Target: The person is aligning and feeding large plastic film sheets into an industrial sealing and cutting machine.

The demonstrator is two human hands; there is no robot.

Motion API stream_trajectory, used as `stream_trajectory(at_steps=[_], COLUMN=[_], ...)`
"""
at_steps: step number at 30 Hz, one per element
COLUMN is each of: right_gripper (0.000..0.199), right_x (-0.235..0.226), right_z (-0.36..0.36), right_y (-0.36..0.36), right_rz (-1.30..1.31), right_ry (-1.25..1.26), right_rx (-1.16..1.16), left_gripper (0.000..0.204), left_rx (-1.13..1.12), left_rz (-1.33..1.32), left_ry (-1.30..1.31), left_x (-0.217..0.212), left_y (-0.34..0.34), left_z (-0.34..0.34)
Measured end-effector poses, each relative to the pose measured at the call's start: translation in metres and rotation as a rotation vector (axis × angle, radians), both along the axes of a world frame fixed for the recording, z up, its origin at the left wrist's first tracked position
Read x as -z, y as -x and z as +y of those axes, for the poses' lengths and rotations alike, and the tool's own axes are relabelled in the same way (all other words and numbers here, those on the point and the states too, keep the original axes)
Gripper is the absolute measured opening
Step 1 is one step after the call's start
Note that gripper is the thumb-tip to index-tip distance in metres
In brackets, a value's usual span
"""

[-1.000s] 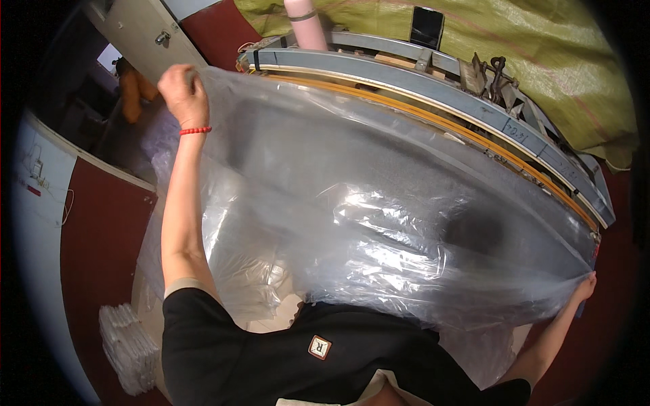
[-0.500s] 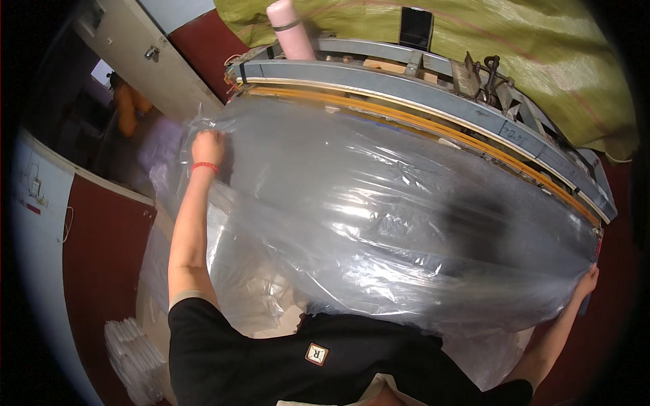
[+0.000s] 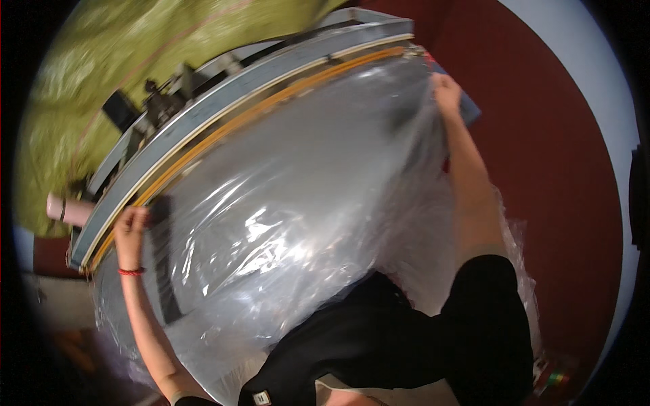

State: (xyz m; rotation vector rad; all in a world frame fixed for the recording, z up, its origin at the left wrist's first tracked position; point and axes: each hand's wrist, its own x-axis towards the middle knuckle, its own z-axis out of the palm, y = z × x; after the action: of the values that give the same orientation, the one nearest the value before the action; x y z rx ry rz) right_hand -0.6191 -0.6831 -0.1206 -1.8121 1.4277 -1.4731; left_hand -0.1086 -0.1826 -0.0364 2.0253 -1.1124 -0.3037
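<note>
A wide sheet of clear plastic film (image 3: pixel 291 176) lies spread over a grey surface, wrinkled and shiny toward me. At its right end, my right hand (image 3: pixel 447 95) is closed on the film's gathered edge, beside the end of the long machine frame (image 3: pixel 271 76). My left hand (image 3: pixel 131 230), a red bracelet on its wrist, has its fingers curled together next to the orange strip (image 3: pixel 223 130) along the frame. Blur hides whether film is between those fingers. A dark shadow falls on the film beside this hand.
A pink bottle (image 3: pixel 68 210) and a dark phone-like slab (image 3: pixel 122 110) are behind the frame, along with metal clamp parts (image 3: pixel 161 101). Yellow-green woven sheeting (image 3: pixel 135 47) covers the back. To the right stands a dark red and white wall (image 3: pixel 542 135). Loose film hangs near my right arm.
My view has swung round to the right. My left hand has moved from the film's left edge to the orange strip. My right hand stays at the film's right end.
</note>
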Motion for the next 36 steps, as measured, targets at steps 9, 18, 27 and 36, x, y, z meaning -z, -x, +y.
stream_trajectory(at_steps=[9, 18, 27, 36], right_gripper=[0.025, 0.022, 0.022, 0.021], right_x=[0.0, 0.009, 0.014, 0.01], right_z=[-0.003, -0.011, -0.015, -0.01], right_y=[0.011, 0.015, 0.015, 0.012], right_rz=[-0.28, -0.1, -0.092, -0.149], right_ry=[-0.117, -0.03, 0.011, -0.007], right_rx=[-0.183, -0.092, -0.045, -0.1], left_gripper=[0.027, 0.013, 0.042, 0.018], left_rx=[0.718, 0.549, 0.493, 0.553], left_rz=[-0.03, 0.449, -0.278, -0.22], left_ry=[0.033, 0.283, 0.171, 0.131], left_x=[-0.001, 0.029, 0.036, 0.038], left_y=[0.341, 0.375, 0.384, 0.383], left_z=[-0.218, -0.28, -0.27, -0.292])
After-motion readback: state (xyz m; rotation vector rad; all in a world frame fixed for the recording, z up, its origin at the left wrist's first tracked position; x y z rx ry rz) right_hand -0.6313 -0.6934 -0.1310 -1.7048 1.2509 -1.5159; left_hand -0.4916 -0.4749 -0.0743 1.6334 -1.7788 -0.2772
